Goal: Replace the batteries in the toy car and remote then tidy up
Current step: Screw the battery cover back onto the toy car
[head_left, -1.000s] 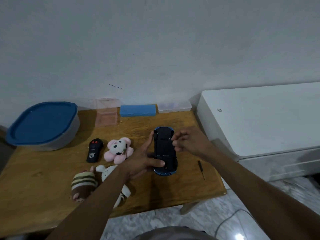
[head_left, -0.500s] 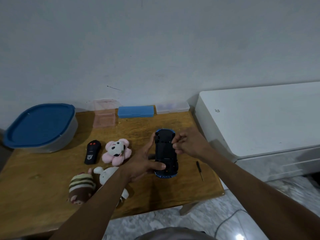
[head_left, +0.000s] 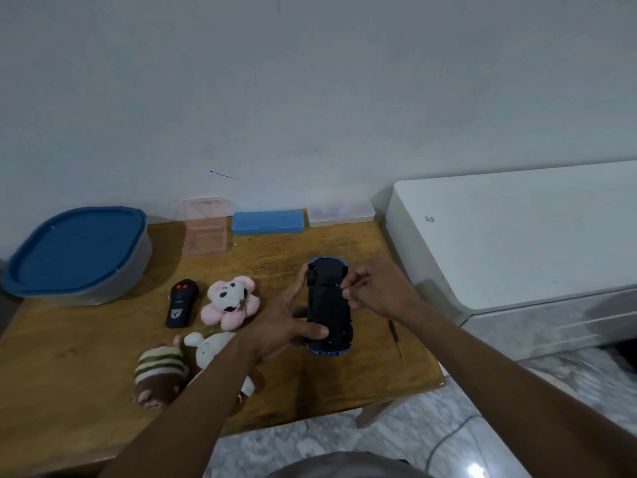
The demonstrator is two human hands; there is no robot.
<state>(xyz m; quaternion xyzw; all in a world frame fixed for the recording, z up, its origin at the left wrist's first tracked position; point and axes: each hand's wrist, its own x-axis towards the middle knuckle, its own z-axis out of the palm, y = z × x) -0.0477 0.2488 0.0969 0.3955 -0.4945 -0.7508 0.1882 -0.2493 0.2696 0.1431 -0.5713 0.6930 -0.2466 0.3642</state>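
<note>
Now, toy car (head_left: 327,301) upside down over table (head_left: 69,357), belly up. My left hand (head_left: 282,322) grips its side, thumb across belly. My right hand (head_left: 375,291) curled, pinches belly edge. Hold car steady, pry slow, keep tiny bits from dropping.

I count one toy car (head_left: 329,305) at 3 o'clock on the one table (head_left: 69,374), and one remote (head_left: 181,303) near its centre. Three plush toys: pink plush (head_left: 229,303), striped plush (head_left: 160,374), white plush (head_left: 210,350), toward 7 o'clock. Three small boxes along 12 o'clock: pink box (head_left: 205,232), blue box (head_left: 268,222), clear box (head_left: 340,213). One lidded tub (head_left: 76,250) at 10 o'clock, one screwdriver (head_left: 395,338) at 4 o'clock. Two hands: left hand (head_left: 282,326), right hand (head_left: 375,291).
</note>
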